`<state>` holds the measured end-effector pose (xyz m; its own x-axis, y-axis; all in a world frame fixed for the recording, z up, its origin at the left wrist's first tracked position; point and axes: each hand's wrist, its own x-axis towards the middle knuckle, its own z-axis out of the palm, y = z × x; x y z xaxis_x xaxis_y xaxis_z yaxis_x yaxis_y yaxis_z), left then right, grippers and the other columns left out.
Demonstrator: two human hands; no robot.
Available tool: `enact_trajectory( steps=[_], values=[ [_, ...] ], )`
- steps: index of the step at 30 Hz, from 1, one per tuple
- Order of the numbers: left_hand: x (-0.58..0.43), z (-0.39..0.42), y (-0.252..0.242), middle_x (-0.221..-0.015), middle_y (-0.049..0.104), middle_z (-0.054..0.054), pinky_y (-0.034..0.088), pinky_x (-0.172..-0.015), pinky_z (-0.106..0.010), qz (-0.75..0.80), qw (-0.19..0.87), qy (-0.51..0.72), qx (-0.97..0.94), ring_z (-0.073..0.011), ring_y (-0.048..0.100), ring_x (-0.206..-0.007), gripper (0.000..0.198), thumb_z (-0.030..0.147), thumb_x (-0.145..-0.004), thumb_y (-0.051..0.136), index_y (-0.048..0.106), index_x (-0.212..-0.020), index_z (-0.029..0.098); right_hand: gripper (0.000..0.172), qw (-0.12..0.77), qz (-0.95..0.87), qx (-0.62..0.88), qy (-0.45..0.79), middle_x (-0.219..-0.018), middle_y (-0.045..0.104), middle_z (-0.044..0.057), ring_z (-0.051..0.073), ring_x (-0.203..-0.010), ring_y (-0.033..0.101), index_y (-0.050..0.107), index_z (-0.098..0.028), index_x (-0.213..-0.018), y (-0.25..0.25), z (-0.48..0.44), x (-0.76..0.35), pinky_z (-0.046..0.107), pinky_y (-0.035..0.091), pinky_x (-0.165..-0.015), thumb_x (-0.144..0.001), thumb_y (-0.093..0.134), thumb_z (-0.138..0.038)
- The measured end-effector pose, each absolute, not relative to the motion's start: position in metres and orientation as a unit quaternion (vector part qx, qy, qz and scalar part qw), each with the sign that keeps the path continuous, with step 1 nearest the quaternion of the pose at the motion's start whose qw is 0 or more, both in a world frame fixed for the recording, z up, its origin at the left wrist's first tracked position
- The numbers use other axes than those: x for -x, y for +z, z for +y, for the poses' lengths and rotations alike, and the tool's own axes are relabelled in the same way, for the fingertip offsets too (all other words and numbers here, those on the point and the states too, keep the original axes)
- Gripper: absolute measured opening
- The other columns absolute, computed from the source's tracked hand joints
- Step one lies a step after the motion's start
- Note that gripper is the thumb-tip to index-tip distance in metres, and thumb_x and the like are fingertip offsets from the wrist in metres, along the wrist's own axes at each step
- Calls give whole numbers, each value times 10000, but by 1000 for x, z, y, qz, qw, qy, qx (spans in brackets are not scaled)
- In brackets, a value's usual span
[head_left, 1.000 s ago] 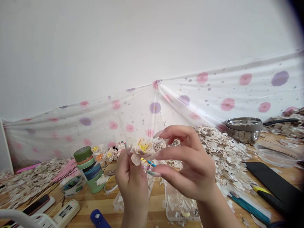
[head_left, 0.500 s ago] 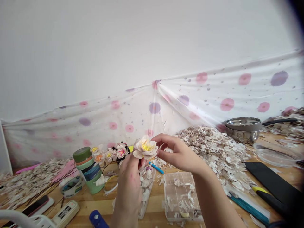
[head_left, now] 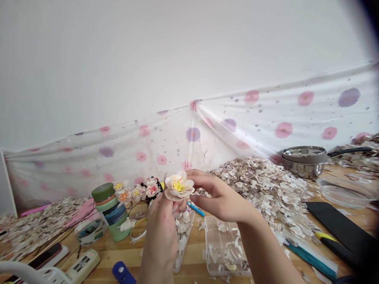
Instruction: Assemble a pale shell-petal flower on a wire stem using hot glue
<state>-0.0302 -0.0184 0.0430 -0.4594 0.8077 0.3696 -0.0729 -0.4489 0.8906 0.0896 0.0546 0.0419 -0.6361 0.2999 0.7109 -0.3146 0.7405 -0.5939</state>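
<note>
A handmade flower (head_left: pixel 179 186) with pale petals and a yellow centre with orange streaks faces up and toward me in the middle of the view. My left hand (head_left: pixel 163 221) holds it from below, fingers closed around its base; its stem is hidden. My right hand (head_left: pixel 222 195) is at the flower's right edge, the forefinger bent behind the petals and the thumb by the front rim. Under the hands lie a narrow clear tray (head_left: pixel 184 240) of petal pieces and a divided plastic box (head_left: pixel 219 252) with loose petals.
Finished flowers (head_left: pixel 137 192) stand left of my hands, beside a green jar (head_left: pixel 114 213). A large heap of petals (head_left: pixel 263 189) lies right, near metal bowls (head_left: pixel 304 167). A blue pen (head_left: pixel 196 209), a power strip (head_left: pixel 83 266), a black slab (head_left: pixel 337 225) and teal-handled tool (head_left: pixel 310 260) are around.
My right hand has come slightly left and curled farther round the flower's edge. The flower has shifted a little left and tipped more toward me in my left hand.
</note>
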Motion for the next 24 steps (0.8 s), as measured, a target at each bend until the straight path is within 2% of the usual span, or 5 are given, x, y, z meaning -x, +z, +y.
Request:
enact_trajectory(
  steps=[4,8,17,20,24],
  values=[
    [34,-17,39,-476,349,42,292,-454,-209,437,317,741,-399,-79,304,-484,435,407,-583,744,389,-464,185,255,432,-820,-83,365,-1254,585,106,195,-1171,563,707,-161,-1003,41,54,-87,418,425,-1077,-831,553,-52],
    [36,-14,33,-697,615,-17,426,-541,-224,435,336,747,-373,-145,542,-650,276,402,-622,758,649,-723,169,133,433,-766,-114,461,-1176,592,94,145,-944,627,720,-159,-959,36,54,-78,313,582,-841,-861,636,-188],
    [32,-5,29,-1002,701,-87,507,-820,-333,389,373,717,-442,-247,619,-1006,555,687,-777,574,691,-993,190,175,491,-680,-68,540,-917,623,39,109,-691,624,724,-161,-694,32,55,-64,231,587,-559,-741,785,-318],
    [44,-8,30,-1045,686,-83,476,-864,-324,429,327,685,-490,-236,593,-1047,644,762,-834,414,672,-1033,206,128,548,-707,-12,447,-856,652,35,146,-786,633,742,-184,-813,33,58,-69,278,577,-678,-825,706,-306],
    [53,-18,32,-969,669,-59,450,-826,-294,536,112,692,-471,-224,585,-968,454,638,-799,615,664,-934,207,193,566,-754,58,328,-903,718,50,171,-879,636,726,-190,-942,34,64,-80,349,517,-852,-926,575,-310]
  ],
)
